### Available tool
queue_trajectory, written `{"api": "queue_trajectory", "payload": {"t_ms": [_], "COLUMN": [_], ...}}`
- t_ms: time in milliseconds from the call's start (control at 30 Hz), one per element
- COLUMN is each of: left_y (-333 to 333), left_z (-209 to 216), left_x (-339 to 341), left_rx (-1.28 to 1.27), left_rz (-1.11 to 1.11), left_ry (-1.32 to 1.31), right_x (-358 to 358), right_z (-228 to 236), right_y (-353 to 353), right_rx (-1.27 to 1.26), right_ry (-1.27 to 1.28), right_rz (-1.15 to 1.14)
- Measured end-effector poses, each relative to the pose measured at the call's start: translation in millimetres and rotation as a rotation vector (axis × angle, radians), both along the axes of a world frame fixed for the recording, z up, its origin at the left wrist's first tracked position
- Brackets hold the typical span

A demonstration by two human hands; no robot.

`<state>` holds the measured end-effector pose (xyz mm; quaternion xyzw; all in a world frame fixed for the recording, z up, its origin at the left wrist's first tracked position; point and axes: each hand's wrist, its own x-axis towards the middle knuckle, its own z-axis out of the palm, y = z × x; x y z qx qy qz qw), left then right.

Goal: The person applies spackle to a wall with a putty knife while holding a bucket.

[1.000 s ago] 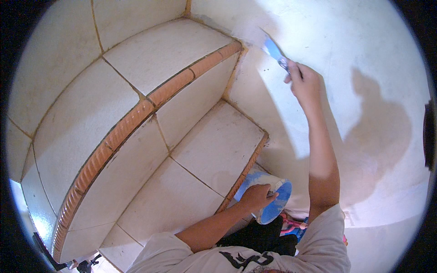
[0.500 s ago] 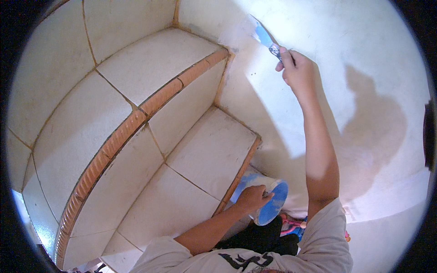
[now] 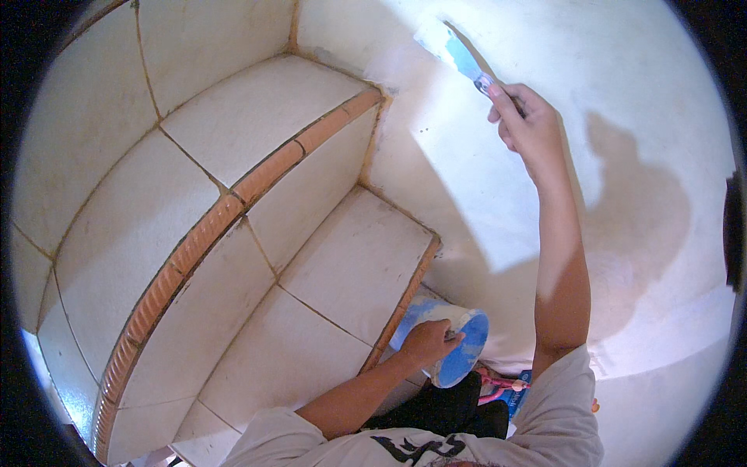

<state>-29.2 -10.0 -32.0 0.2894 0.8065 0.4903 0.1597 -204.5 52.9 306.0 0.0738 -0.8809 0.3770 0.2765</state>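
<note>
My right hand (image 3: 533,124) is closed round the handle of a putty knife (image 3: 462,57), arm stretched up to the white wall (image 3: 498,187). The blade bears white and blue smears, and its tip lies close to or against the wall; whether they touch I cannot tell. Lower down, my left hand (image 3: 426,344) grips the rim of a small white bucket (image 3: 462,359), tilted so that its blue-stained inside shows. The bucket is beside the edge of the lowest tiled step (image 3: 358,265).
White tiled steps with rounded orange-brown edging (image 3: 206,226) curve across the left. Where they meet the wall, the joint is brown and stained. Pink and blue objects (image 3: 506,385) lie beside my dark-clothed legs. A dark object (image 3: 732,233) is at the far right rim.
My right hand and the putty knife have shifted to the right and slightly down along the wall. More of the blade shows. The left hand and bucket have hardly moved.
</note>
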Motion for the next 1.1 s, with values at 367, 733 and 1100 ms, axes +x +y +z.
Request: {"api": "queue_trajectory", "payload": {"t_ms": [367,733,1100], "left_y": [3,6,2], "left_z": [-3,-9,-4], "left_x": [0,1,-1], "left_rx": [0.029,0.016,0.058], "left_rz": [-0.016,0.025,0.004], "left_ry": [-0.029,0.037,-0.029], "right_x": [22,-19,-34], "right_z": [-19,23,103], "right_y": [19,-36,-108], "right_rx": [0.207,0.676,1.058], "right_ry": [0.129,0.122,-0.084], "right_rz": [-0.234,-0.075,0.022]}}
